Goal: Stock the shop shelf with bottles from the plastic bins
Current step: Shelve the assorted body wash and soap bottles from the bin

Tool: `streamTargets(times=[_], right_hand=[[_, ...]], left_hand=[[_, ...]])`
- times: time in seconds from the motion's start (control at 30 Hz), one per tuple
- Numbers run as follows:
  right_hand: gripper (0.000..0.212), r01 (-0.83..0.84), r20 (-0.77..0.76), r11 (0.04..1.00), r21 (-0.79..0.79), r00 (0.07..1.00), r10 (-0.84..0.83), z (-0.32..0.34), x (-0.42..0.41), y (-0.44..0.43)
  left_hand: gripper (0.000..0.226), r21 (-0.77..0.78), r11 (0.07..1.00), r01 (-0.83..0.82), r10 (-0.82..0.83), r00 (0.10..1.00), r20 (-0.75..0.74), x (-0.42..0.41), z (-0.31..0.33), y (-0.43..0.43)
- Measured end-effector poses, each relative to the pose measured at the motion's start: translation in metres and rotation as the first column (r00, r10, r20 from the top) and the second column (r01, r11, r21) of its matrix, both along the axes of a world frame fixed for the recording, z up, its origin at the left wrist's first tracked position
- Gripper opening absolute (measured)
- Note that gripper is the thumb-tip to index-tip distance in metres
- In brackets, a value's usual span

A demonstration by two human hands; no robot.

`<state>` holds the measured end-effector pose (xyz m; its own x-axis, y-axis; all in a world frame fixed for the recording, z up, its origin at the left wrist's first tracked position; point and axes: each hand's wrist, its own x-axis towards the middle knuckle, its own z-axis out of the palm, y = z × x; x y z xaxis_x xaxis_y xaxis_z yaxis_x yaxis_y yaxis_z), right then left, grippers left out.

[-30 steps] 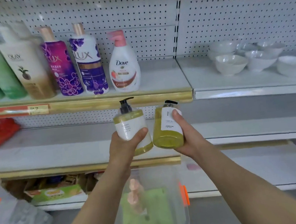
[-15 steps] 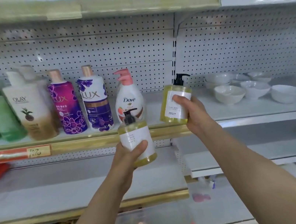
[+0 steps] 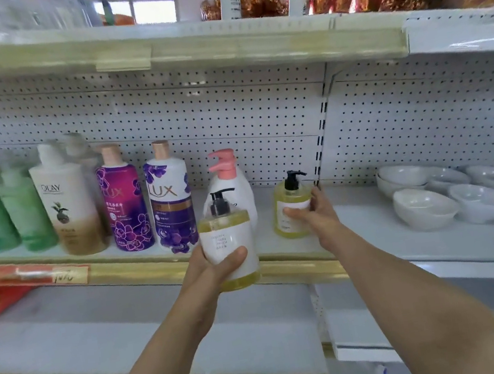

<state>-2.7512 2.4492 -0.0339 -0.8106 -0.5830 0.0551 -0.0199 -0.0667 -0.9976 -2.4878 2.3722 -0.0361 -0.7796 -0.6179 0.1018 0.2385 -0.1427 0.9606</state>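
Both forearms are reaching forward and up. The left hand [image 3: 215,268] is cupping a yellow pump bottle [image 3: 224,222], thumb across its label; the right hand [image 3: 316,216] is gripping a second pump bottle [image 3: 288,228] by its side.

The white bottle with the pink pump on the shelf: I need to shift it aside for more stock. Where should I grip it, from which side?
Probably round the slim neck under the pink pump of the white bottle, coming from its right: the body is wide, the spout points left, and the purple-and-white Lux bottle crowds that side.

Single head-worn wide-angle view, forward, close to the shelf [image 3: 367,216]
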Motion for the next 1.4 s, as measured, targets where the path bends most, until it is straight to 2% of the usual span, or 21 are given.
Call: streamTargets(times=[0.07,0.2,0.3,0.37,0.43,0.5,0.53,0.6,0.67,0.73,0.8,0.83,0.87,0.9,1.0,1.03,1.1,1.17,1.2,1.27,1.4], right_hand=[[0.070,-0.016,-0.038,0.999,0.050,0.999,0.018,-0.002,-0.009,-0.007],[0.059,0.028,-0.085,0.991,0.132,0.996,-0.017,0.005,-0.015,-0.015],[0.059,0.068,-0.167,0.975,0.211,0.985,-0.033,0.007,-0.015,-0.015],[0.065,0.090,-0.211,0.954,0.285,0.977,-0.030,0.009,-0.014,-0.014],[0.080,0.167,-0.241,0.925,0.342,0.967,-0.085,0.014,-0.007,-0.013],[0.085,0.257,-0.278,0.921,0.293,0.944,-0.175,0.028,0.007,-0.009],[0.078,0.277,-0.288,0.930,0.242,0.936,-0.204,0.038,0.016,-0.004],[0.053,0.147,-0.243,0.973,0.180,0.965,-0.100,0.060,0.038,0.010],[0.048,-0.164,-0.164,0.961,0.225,0.965,0.203,0.079,0.058,0.029],[0.064,-0.354,-0.146,0.883,0.307,0.900,0.411,0.085,0.063,0.039],[0.099,-0.358,-0.157,0.853,0.380,0.884,0.441,0.085,0.060,0.041],[0.111,-0.337,-0.154,0.850,0.405,0.891,0.427,0.086,0.059,0.042],[0.114,-0.319,-0.155,0.846,0.426,0.896,0.416,0.087,0.057,0.041],[0.108,-0.307,-0.161,0.840,0.448,0.896,0.414,0.088,0.056,0.042],[0.047,-0.311,-0.143,0.849,0.428,0.904,0.403,0.092,0.053,0.045],[0.037,-0.309,-0.121,0.864,0.398,0.915,0.384,0.093,0.052,0.046],[0.038,-0.275,-0.099,0.895,0.352,0.940,0.328,0.093,0.045,0.047],[0.044,-0.206,-0.112,0.916,0.343,0.960,0.258,0.093,0.037,0.043],[0.043,-0.173,-0.123,0.923,0.343,0.966,0.227,0.091,0.031,0.040],[0.042,-0.127,-0.154,0.927,0.354,0.969,0.191,0.089,0.025,0.035],[0.059,-0.083,-0.220,0.907,0.413,0.957,0.188,0.075,0.019,0.025]], left_hand=[[0.070,-0.015,1.000,-0.016,0.016,1.000,0.003,-0.005,0.000,0.001],[0.077,0.009,0.999,-0.053,0.052,0.998,0.024,-0.013,0.001,0.002],[0.077,0.005,0.999,-0.043,0.042,0.999,0.030,-0.016,0.004,0.003],[0.075,-0.010,1.000,-0.030,0.030,0.999,0.033,-0.018,0.007,0.005],[0.074,-0.026,0.999,-0.041,0.042,0.998,0.043,-0.021,0.009,0.006],[0.081,-0.038,0.998,-0.055,0.057,0.996,0.070,-0.026,0.011,0.007],[0.083,-0.042,0.997,-0.058,0.062,0.994,0.085,-0.029,0.011,0.008],[0.079,-0.049,0.997,-0.062,0.066,0.993,0.096,-0.037,0.013,0.011],[0.072,-0.064,0.996,-0.057,0.064,0.992,0.108,-0.045,0.018,0.017],[0.066,-0.080,0.996,-0.037,0.046,0.993,0.113,-0.052,0.022,0.023],[0.062,-0.085,0.996,-0.026,0.036,0.992,0.118,-0.058,0.026,0.028],[0.061,-0.097,0.995,-0.021,0.033,0.992,0.126,-0.060,0.026,0.030],[0.060,-0.113,0.994,-0.015,0.030,0.990,0.136,-0.062,0.027,0.032],[0.058,-0.129,0.992,-0.007,0.027,0.988,0.153,-0.065,0.027,0.033],[0.047,-0.179,0.984,0.026,0.014,0.976,0.219,-0.071,0.032,0.034],[0.051,-0.218,0.976,0.021,0.035,0.967,0.252,-0.071,0.037,0.031],[0.071,-0.375,0.922,-0.099,0.217,0.933,0.288,-0.074,0.045,0.022],[0.077,-0.529,0.763,-0.371,0.542,0.814,0.210,-0.074,0.051,0.007],[0.079,-0.556,0.683,-0.473,0.650,0.741,0.169,-0.075,0.053,-0.001],[0.089,-0.582,0.641,-0.501,0.712,0.671,0.207,-0.082,0.053,-0.016],[0.104,-0.643,0.655,-0.396,0.693,0.655,0.302,-0.103,0.040,-0.034]])
